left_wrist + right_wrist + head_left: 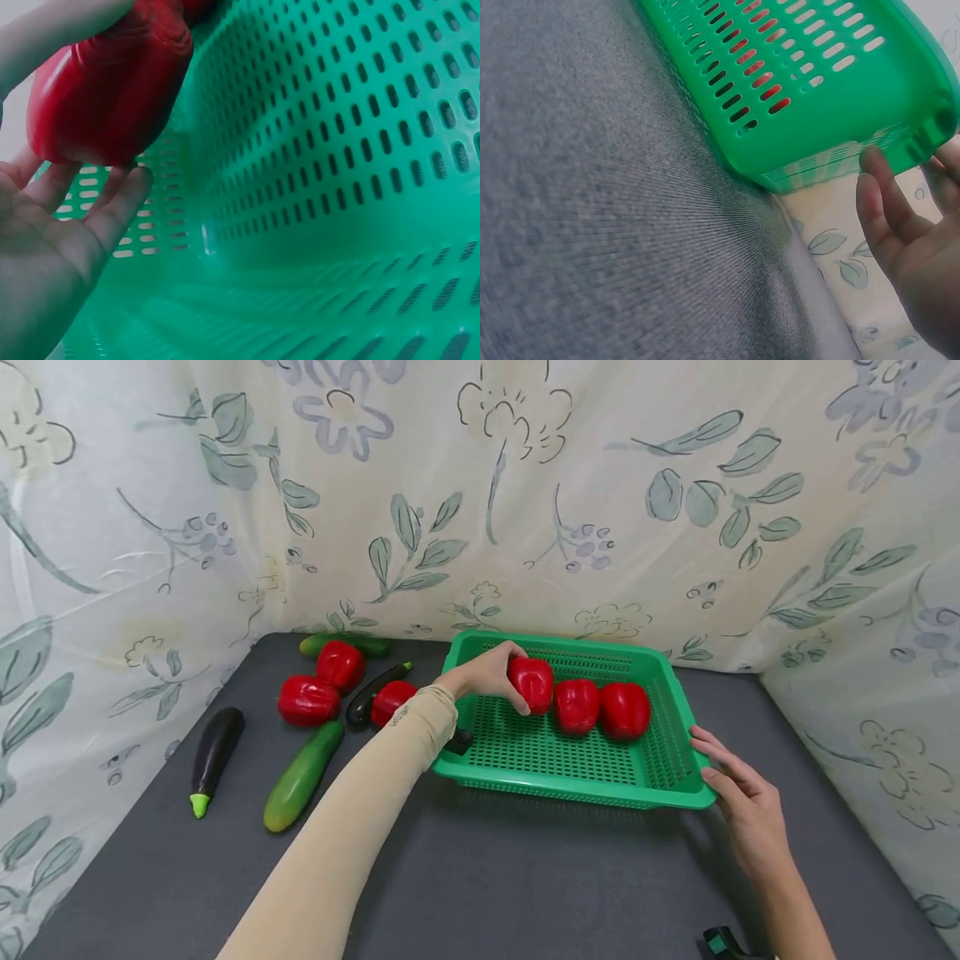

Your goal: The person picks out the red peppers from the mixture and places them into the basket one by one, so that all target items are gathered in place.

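- A glossy dark-purple aubergine with a bright green cap [216, 756] lies on the dark grey bench [525, 877] at far left.
- A plump green cucumber-like vegetable [303, 778] lies slantwise nearby; just behind it sits a shiny red bell pepper [308, 700], with a second red bell pepper [341, 666] close beside that.
- A long green cucumber [347, 644] lies at the back, near the pale floral-patterned curtain [420, 460].
- A slender, nearly black aubergine [367, 702] comes next, then a third red bell pepper [393, 700], partly hidden by the cream left sleeve [360, 827].
- The left hand [491, 675] grasps a glossy red bell pepper [532, 685] between thumb and fingers, inside the rectangular green perforated plastic basket [555, 785]; whether this pepper touches the basket floor I cannot tell.
- Two more red bell peppers [577, 707] sit side by side in the basket, right of the held one.
- The right hand [746, 797] holds the basket's right rim near the front corner, thumb over the edge.
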The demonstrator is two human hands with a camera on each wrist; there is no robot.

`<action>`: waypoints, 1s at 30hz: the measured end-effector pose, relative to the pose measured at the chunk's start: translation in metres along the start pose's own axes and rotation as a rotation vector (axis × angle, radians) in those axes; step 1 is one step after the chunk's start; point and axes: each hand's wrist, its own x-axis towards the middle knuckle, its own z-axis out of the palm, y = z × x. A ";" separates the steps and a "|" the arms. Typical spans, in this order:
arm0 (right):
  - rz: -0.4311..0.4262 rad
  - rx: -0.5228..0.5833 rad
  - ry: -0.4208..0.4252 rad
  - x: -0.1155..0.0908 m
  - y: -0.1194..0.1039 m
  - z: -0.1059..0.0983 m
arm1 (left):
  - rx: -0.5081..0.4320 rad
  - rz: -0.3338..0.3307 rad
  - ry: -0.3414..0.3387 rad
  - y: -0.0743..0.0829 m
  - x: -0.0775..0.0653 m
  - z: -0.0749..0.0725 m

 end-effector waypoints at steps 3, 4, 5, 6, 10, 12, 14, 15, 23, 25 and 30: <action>0.007 -0.016 0.008 0.001 0.001 0.000 | 0.005 -0.017 0.014 -0.007 0.002 0.002; 0.014 -0.023 0.014 0.001 0.002 0.000 | 0.008 -0.023 0.016 -0.009 0.002 0.003; 0.020 -0.029 0.021 0.001 0.002 0.000 | 0.011 -0.029 0.017 -0.010 0.003 0.004; 0.026 -0.034 0.028 0.002 0.002 0.000 | 0.012 -0.032 0.019 -0.011 0.003 0.005; 0.028 -0.039 0.039 0.001 0.003 -0.001 | 0.015 -0.029 0.026 -0.011 0.002 0.008; 0.023 -0.031 0.037 0.001 0.004 -0.001 | 0.024 -0.031 0.025 -0.010 0.002 0.009; 0.019 -0.025 0.033 0.000 0.004 -0.002 | 0.028 -0.038 0.017 -0.010 0.001 0.011; 0.020 -0.027 0.033 -0.001 0.005 -0.002 | 0.023 -0.041 0.011 -0.010 0.001 0.011; 0.047 -0.047 0.038 0.000 0.004 -0.001 | -0.012 -0.040 -0.015 -0.011 -0.003 0.011; 0.050 -0.046 0.038 0.000 0.004 -0.002 | -0.001 -0.042 -0.011 -0.011 -0.003 0.011; 0.049 -0.048 0.046 0.001 0.002 -0.002 | 0.041 -0.056 0.004 -0.010 -0.001 0.012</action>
